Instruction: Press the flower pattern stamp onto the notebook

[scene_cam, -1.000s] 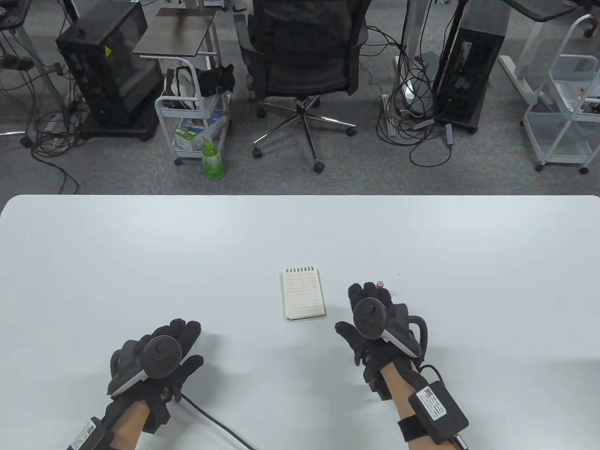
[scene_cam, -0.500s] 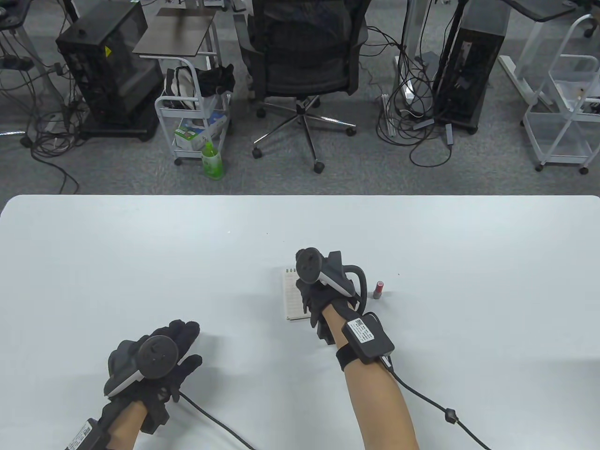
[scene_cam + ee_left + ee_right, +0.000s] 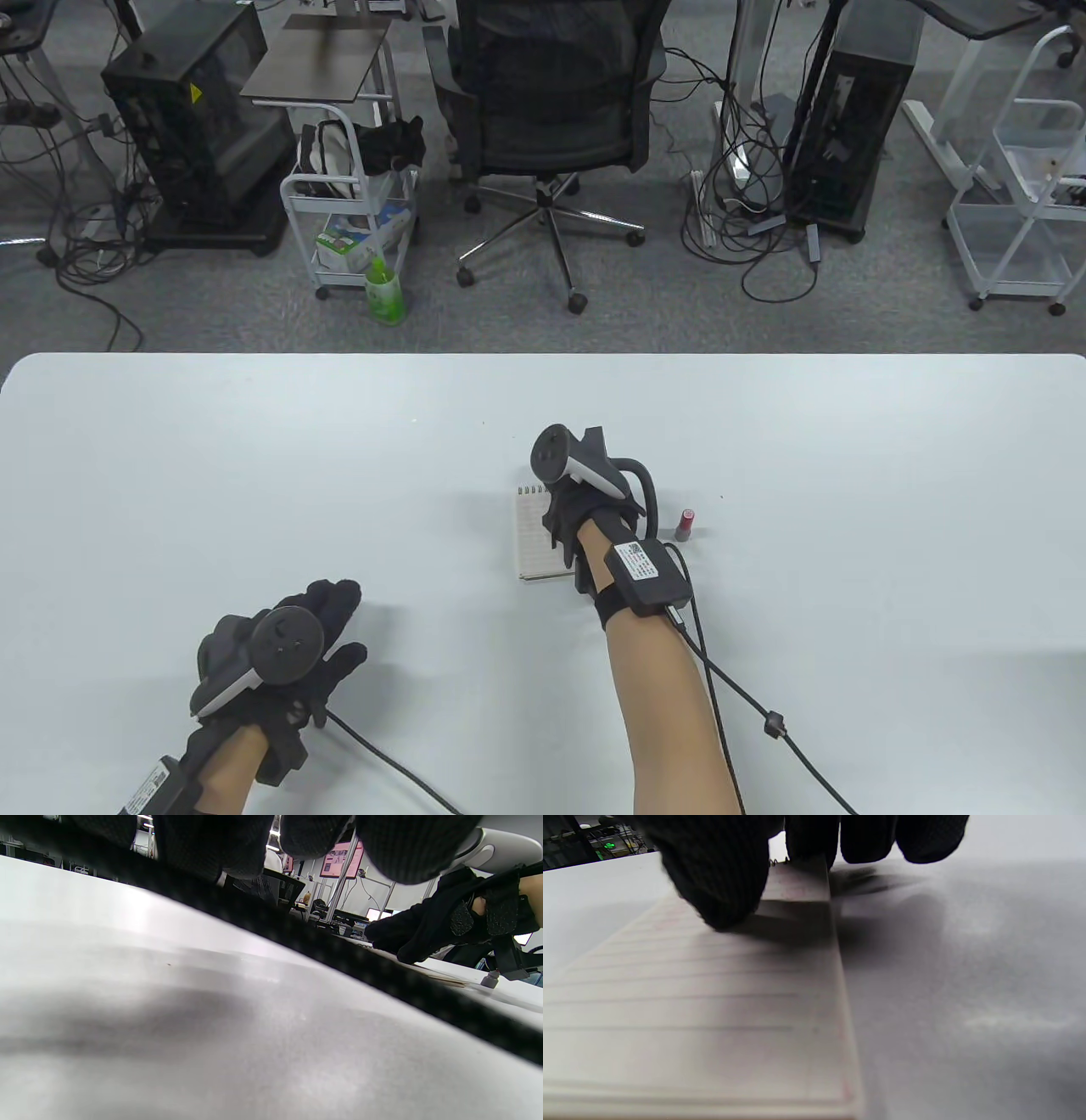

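White table [image 3: 254, 441]: right hand [image 3: 581, 518] reaches forward over the notebook [image 3: 536, 543], palm down, fingertips [image 3: 725, 899] on the page near the spiral edge, holding nothing visible. Left hand [image 3: 280, 654] rests flat near the front left, fingers spread, empty. Stamp [image 3: 685, 525] stands upright just right of the right wrist, untouched.

Stamp [image 3: 685, 525] just right of notebook [image 3: 536, 543]; elsewhere open.
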`<move>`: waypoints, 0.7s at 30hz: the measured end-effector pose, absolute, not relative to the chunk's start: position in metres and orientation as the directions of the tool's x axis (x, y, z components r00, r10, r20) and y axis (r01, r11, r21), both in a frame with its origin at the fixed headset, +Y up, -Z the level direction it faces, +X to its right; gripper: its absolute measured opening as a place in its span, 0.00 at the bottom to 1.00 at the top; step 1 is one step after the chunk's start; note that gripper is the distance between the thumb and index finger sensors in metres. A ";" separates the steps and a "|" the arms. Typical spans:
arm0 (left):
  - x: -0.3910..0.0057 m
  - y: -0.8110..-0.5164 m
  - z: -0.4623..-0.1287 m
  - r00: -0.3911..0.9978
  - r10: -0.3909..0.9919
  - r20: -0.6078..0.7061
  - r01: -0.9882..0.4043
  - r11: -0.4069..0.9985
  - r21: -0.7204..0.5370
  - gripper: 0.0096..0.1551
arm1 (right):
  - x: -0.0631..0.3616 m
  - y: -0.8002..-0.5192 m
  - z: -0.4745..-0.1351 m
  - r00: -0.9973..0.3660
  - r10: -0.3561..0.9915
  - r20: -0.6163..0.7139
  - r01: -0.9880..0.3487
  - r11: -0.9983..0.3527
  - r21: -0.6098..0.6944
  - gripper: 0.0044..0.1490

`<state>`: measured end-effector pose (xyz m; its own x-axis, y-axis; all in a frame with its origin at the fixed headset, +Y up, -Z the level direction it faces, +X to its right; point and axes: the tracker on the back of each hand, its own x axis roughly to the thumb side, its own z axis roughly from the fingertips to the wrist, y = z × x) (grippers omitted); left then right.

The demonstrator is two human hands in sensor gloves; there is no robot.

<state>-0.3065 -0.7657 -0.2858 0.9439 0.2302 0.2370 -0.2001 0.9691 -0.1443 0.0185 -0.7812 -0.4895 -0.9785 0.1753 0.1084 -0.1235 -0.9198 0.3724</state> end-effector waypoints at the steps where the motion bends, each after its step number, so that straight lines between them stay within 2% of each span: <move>1: -0.306 -0.767 -0.286 0.945 0.227 0.237 -0.196 0.969 -0.148 0.45 | 0.017 -0.781 -0.489 -0.979 0.166 0.121 -0.113 -0.928 0.356 0.54; 4: -0.307 -0.768 -0.286 0.945 0.229 0.233 -0.197 0.968 -0.154 0.45 | 0.018 -0.780 -0.490 -0.980 0.160 0.116 -0.105 -0.921 0.375 0.57; 6: -0.306 -0.767 -0.286 0.945 0.229 0.233 -0.197 0.968 -0.155 0.45 | 0.021 -0.781 -0.490 -0.976 0.203 0.083 -0.151 -0.898 0.412 0.58; 9: -0.306 -0.767 -0.286 0.945 0.224 0.236 -0.191 0.969 -0.156 0.45 | 0.025 -0.780 -0.491 -0.966 0.247 0.071 -0.204 -0.906 0.370 0.58; 11: -0.305 -0.768 -0.286 0.945 0.221 0.241 -0.188 0.970 -0.154 0.45 | 0.025 -0.777 -0.489 -0.968 0.239 0.077 -0.196 -0.912 0.360 0.56; 14: -0.303 -0.769 -0.286 0.945 0.213 0.248 -0.177 0.971 -0.160 0.45 | 0.026 -0.763 -0.484 -0.965 0.236 0.111 -0.198 -0.940 0.277 0.49; 17: -0.302 -0.769 -0.286 0.944 0.213 0.251 -0.177 0.971 -0.161 0.45 | 0.028 -0.746 -0.477 -0.930 0.347 0.125 -0.300 -0.908 0.291 0.41; 18: -0.302 -0.769 -0.285 0.943 0.212 0.255 -0.175 0.972 -0.159 0.45 | 0.029 -0.737 -0.472 -0.900 0.419 0.121 -0.369 -0.880 0.300 0.40; 21: -0.300 -0.770 -0.285 0.942 0.209 0.263 -0.170 0.972 -0.163 0.45 | 0.028 -0.724 -0.458 -0.832 0.540 0.127 -0.469 -0.806 0.361 0.37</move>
<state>-0.2996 -0.7697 -0.2847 0.9419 0.2085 0.2634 -0.1696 0.9719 -0.1631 0.0280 -0.7236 -0.4577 -0.8318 0.5403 0.1273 -0.4686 -0.8064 0.3607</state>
